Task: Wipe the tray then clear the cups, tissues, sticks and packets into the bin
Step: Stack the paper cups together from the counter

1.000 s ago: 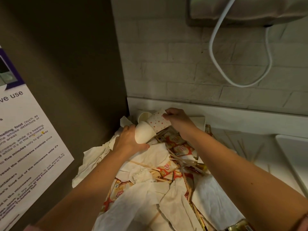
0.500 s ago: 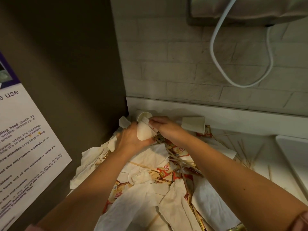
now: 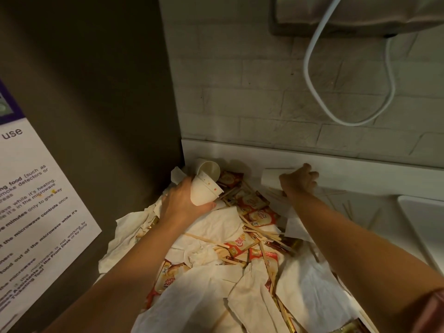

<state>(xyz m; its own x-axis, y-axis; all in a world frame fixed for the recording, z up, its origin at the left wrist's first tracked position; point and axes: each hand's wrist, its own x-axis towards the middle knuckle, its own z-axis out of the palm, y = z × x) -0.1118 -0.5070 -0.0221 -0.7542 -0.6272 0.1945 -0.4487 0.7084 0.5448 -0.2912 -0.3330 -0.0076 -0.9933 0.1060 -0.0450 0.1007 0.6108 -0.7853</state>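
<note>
My left hand point(image 3: 181, 204) grips a stack of paper cups point(image 3: 204, 191), a dotted one nested in a plain white one, above a heap of litter. Another cup point(image 3: 208, 169) lies on its side in the back corner, its mouth toward me. My right hand point(image 3: 298, 180) has reached to the back wall and curls its fingers over a white cup point(image 3: 270, 179) lying on its side. Crumpled stained tissues point(image 3: 211, 224), wooden stir sticks point(image 3: 259, 230) and red and white packets point(image 3: 242, 243) cover the counter below both arms.
A dark appliance side with a printed notice point(image 3: 36, 212) stands at the left. A brick wall with a looping white cable point(image 3: 312, 75) is behind. A white tray edge point(image 3: 420, 224) shows at the right, with loose sticks point(image 3: 348, 210) on the counter beside it.
My right hand slid the dotted cup into the white cup held by my left hand, let go, then moved right to the cup lying by the back wall.
</note>
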